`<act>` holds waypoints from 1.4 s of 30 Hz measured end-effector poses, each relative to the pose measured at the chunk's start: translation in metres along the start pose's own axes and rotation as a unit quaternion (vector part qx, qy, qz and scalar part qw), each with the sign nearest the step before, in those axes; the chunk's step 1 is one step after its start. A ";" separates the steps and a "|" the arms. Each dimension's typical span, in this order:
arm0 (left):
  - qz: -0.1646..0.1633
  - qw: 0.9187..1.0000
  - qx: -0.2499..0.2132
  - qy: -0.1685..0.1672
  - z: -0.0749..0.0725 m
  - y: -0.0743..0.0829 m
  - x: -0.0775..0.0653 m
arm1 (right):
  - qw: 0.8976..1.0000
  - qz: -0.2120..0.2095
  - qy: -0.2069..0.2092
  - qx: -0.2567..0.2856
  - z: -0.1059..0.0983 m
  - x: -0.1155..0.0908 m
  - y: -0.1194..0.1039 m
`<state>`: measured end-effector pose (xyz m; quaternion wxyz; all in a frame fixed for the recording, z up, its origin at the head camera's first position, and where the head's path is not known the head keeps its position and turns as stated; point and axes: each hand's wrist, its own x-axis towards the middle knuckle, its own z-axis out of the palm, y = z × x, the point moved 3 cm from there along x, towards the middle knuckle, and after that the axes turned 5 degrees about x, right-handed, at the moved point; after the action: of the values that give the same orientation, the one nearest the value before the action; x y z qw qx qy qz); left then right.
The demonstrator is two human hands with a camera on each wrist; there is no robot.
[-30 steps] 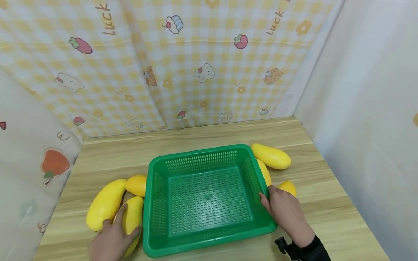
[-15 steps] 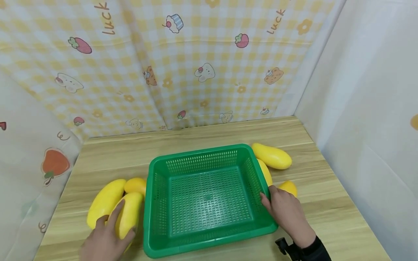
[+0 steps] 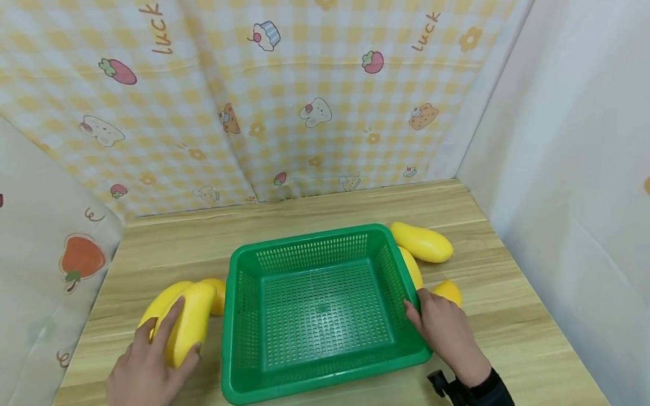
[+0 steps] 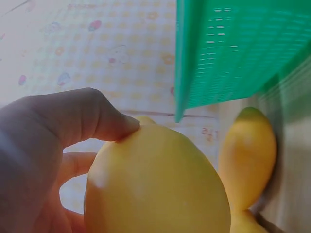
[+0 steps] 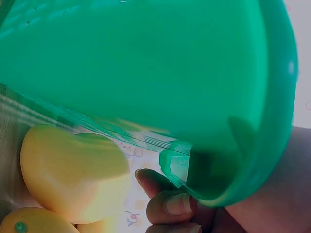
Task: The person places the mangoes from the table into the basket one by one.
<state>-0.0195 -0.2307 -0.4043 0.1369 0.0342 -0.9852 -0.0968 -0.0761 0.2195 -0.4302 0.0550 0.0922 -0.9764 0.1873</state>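
My left hand (image 3: 147, 361) grips a large yellow mango (image 3: 195, 316), thumb on one side and fingers on the other. In the left wrist view the held mango (image 4: 160, 184) fills the lower middle, tilted and raised above the table. Behind it in the head view lie another large mango (image 3: 170, 296), partly covered, and a smaller one (image 3: 218, 296) close to the basket. At the table's middle stands a green plastic basket (image 3: 330, 376) with a bare mesh floor. My right hand (image 3: 447, 327) holds its right rim, fingers curled under the rim in the right wrist view.
Right of the basket lie a long mango (image 3: 421, 242), one partly hidden by the basket wall (image 3: 410, 268), and a small one (image 3: 448, 291) behind my right hand. A checkered cloth (image 3: 315, 84) hangs behind the wooden table (image 3: 304, 211); white cloth hangs at both sides.
My left hand has lifted the mango from beside the basket and shifted it slightly left, away from the basket's edge. The right hand and basket stay in place.
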 end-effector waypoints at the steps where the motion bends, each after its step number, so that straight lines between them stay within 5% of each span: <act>1: 0.013 1.000 0.002 0.013 -0.002 0.002 0.002 | 1.000 -0.001 0.000 -0.001 0.000 0.000 0.000; 11: 0.087 0.995 0.026 0.031 -0.014 0.022 0.026 | 1.000 0.006 -0.004 0.003 -0.003 -0.002 0.001; 27: 0.174 0.982 -0.011 0.068 -0.031 0.054 0.057 | 1.000 -0.003 -0.003 0.004 -0.002 -0.001 0.001; 34: 0.238 0.969 -0.020 0.063 -0.026 0.070 0.070 | 1.000 -0.010 0.002 0.003 0.000 -0.003 0.001; 42: 0.269 0.961 -0.035 0.055 -0.019 0.082 0.081 | 1.000 -0.008 -0.001 0.004 0.000 -0.002 0.001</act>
<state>-0.0954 -0.1613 -0.3490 0.2132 -0.2315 -0.9451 -0.0886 -0.0739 0.2209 -0.4314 0.0552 0.1006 -0.9749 0.1906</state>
